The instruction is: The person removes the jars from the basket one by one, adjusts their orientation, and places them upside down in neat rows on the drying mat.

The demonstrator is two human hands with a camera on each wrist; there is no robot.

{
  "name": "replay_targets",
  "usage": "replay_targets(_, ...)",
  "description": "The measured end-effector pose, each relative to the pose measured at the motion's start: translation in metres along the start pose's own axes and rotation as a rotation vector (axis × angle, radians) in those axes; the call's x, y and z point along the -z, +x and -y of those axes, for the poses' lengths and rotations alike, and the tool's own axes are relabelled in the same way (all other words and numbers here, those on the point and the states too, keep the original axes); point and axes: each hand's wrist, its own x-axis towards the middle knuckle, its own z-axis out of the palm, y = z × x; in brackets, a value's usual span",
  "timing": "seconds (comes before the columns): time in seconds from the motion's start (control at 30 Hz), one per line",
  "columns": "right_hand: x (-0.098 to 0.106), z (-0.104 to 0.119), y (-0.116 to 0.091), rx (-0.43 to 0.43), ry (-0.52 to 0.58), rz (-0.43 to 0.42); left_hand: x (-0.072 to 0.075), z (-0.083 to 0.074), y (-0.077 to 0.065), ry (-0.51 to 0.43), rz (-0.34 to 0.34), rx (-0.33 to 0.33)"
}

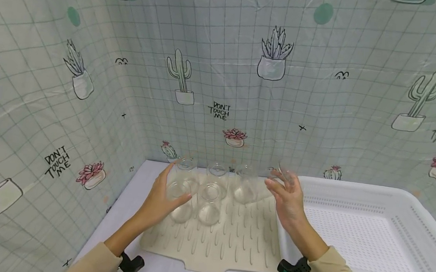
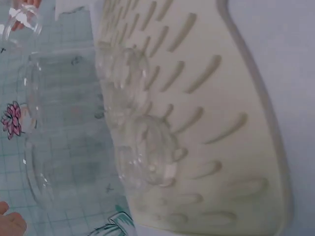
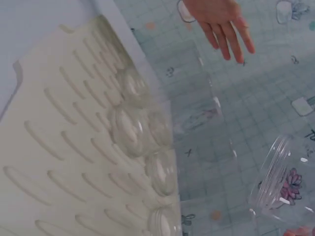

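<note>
Several clear drinking glasses (image 1: 209, 208) stand in two rows on a beige ridged drying mat (image 1: 247, 251). My left hand (image 1: 163, 200) is beside the front-left glass (image 1: 180, 212), with fingers extended and thumb apart. In the right wrist view that left hand (image 3: 219, 22) shows its fingers straight and spread near the glasses. My right hand (image 1: 288, 198) holds another clear glass (image 3: 290, 182) tilted above the mat's back right corner. Only the fingertips of this hand appear in the right wrist view, at the bottom right corner.
Right of the mat stands a white perforated plastic basket (image 1: 349, 234), its rim close to my right forearm. A white cloth (image 1: 127, 197) covers the table. Behind and to the left hangs a gridded curtain (image 1: 223, 76) printed with cacti.
</note>
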Motion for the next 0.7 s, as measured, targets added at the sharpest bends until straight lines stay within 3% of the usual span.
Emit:
replay_targets(0.2, -0.001, -0.013, -0.004, -0.072, -0.165, 0.010, -0.002, 0.033, -0.018, 0.104, -0.008, 0.043)
replay_targets(0.37, -0.002, -0.023, -0.007, -0.105, -0.264, 0.004, -0.008, 0.056, -0.033, 0.174, 0.023, 0.104)
replay_targets(0.7, -0.007, -0.044, -0.016, -0.169, -0.473, 0.008, -0.025, 0.079, -0.055, 0.310, 0.158, 0.135)
